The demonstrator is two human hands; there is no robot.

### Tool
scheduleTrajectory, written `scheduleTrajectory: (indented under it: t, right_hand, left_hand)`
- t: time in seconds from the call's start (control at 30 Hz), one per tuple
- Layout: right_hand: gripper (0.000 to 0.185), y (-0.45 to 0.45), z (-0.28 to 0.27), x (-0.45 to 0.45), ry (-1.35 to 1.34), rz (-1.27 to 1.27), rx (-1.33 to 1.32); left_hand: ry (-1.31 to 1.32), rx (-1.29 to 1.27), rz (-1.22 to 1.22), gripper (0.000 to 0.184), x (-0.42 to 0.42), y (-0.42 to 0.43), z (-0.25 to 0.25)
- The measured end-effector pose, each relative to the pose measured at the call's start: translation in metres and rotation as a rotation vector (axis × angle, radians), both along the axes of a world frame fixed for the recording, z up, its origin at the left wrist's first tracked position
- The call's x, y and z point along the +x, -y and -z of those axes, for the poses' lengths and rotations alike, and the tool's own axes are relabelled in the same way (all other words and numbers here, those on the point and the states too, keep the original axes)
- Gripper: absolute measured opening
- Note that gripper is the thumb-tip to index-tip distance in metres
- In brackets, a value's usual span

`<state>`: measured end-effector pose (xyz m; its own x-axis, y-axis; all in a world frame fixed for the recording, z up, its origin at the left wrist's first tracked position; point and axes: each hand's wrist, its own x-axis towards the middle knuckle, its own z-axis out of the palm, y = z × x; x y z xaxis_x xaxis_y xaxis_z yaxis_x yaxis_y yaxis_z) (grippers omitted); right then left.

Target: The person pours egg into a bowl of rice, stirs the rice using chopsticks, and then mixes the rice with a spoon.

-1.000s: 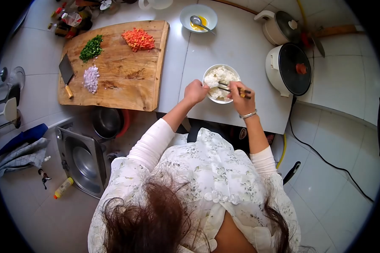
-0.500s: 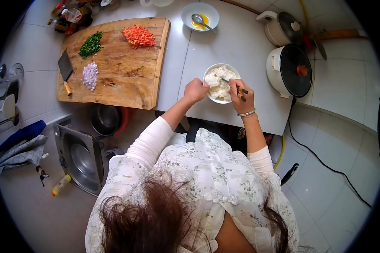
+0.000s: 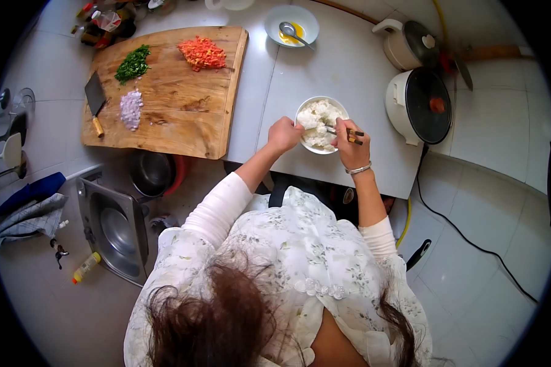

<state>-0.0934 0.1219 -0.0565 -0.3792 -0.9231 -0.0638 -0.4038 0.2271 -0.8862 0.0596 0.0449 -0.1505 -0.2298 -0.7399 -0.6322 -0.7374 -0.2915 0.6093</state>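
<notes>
A white bowl (image 3: 313, 148) filled with white rice (image 3: 319, 114) stands near the counter's front edge. My left hand (image 3: 284, 133) grips the bowl's left rim, thumb at the edge. On the right side, my right hand (image 3: 352, 144) is closed around dark chopsticks (image 3: 354, 136), whose tips are in the rice. Behind them sits a pale blue bowl (image 3: 272, 29) with a metal spoon (image 3: 295, 35) and yellow liquid.
At the left, a wooden cutting board (image 3: 183, 128) holds chopped greens (image 3: 133, 65), red-orange pieces (image 3: 202, 54), pale purple pieces (image 3: 131, 110) and a cleaver (image 3: 94, 95). Lidded cookers (image 3: 404, 105) stand right. A sink (image 3: 117, 229) is lower left.
The chopsticks have shifted within the rice, and their angle in my right hand has changed. My left hand has stayed on the bowl's rim.
</notes>
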Motion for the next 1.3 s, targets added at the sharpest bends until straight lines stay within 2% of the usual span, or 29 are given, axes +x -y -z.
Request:
scheduleTrajectory:
  t: [0.03, 0.17, 0.27, 0.3, 0.37, 0.43, 0.53, 0.63, 0.7, 0.8, 0.93, 1.07, 1.1, 1.2, 1.3]
  right_hand:
    - [0.018, -0.004, 0.002, -0.002, 0.102, 0.029, 0.015]
    - [0.021, -0.017, -0.039, -0.011, 0.147, 0.138, -0.038]
    - [0.019, -0.019, -0.037, 0.0, 0.299, 0.109, -0.065]
    - [0.017, -0.014, -0.03, 0.005, 0.227, 0.098, 0.017]
    - [0.016, -0.016, 0.009, -0.003, 0.083, 0.011, -0.086]
    - [0.015, -0.014, 0.006, -0.008, -0.025, 0.003, -0.098]
    - [0.017, -0.022, -0.018, -0.013, 0.041, 0.123, -0.071]
    - [0.02, -0.023, -0.035, -0.006, 0.132, 0.091, -0.073]
    - [0.02, -0.02, -0.021, 0.007, 0.209, 0.043, -0.159]
    - [0.016, -0.011, 0.009, 0.008, 0.076, -0.001, -0.092]
    - [0.017, -0.017, -0.017, -0.003, 0.053, 0.097, 0.001]
    - [0.017, -0.019, -0.043, 0.012, 0.106, 0.091, -0.127]
    - [0.018, -0.017, -0.036, 0.017, 0.178, 0.089, -0.157]
    - [0.019, -0.01, -0.004, 0.017, 0.024, 0.015, -0.108]
    - [0.02, -0.014, -0.006, 0.007, 0.025, 0.074, 0.015]
  left_hand:
    - [0.013, 0.011, 0.014, 0.039, 0.003, -0.004, 0.0]
    - [0.029, -0.053, 0.045, 0.033, -0.001, 0.0, 0.004]
    - [0.03, -0.082, 0.051, 0.03, 0.0, 0.0, 0.005]
    - [0.028, -0.078, 0.051, 0.03, 0.0, 0.0, 0.005]
    - [0.001, -0.072, 0.035, 0.029, 0.001, -0.002, 0.012]
    - [-0.007, -0.047, 0.034, 0.032, 0.0, 0.006, 0.007]
    - [0.01, 0.027, 0.071, 0.039, 0.001, 0.005, 0.003]
    - [0.007, 0.03, 0.078, 0.039, 0.001, 0.002, 0.006]
    - [0.006, 0.024, 0.079, 0.039, 0.001, 0.003, 0.007]
    - [0.012, 0.006, 0.027, 0.039, 0.001, 0.0, 0.006]
    - [-0.032, 0.037, 0.02, 0.036, 0.001, 0.002, 0.009]
    - [-0.061, 0.052, 0.021, 0.034, 0.005, 0.001, 0.003]
    - [-0.074, 0.06, 0.01, 0.033, 0.004, 0.001, -0.001]
    - [-0.054, 0.022, 0.027, 0.026, 0.003, 0.001, -0.004]
    - [-0.044, 0.041, -0.011, 0.032, 0.002, 0.0, -0.008]
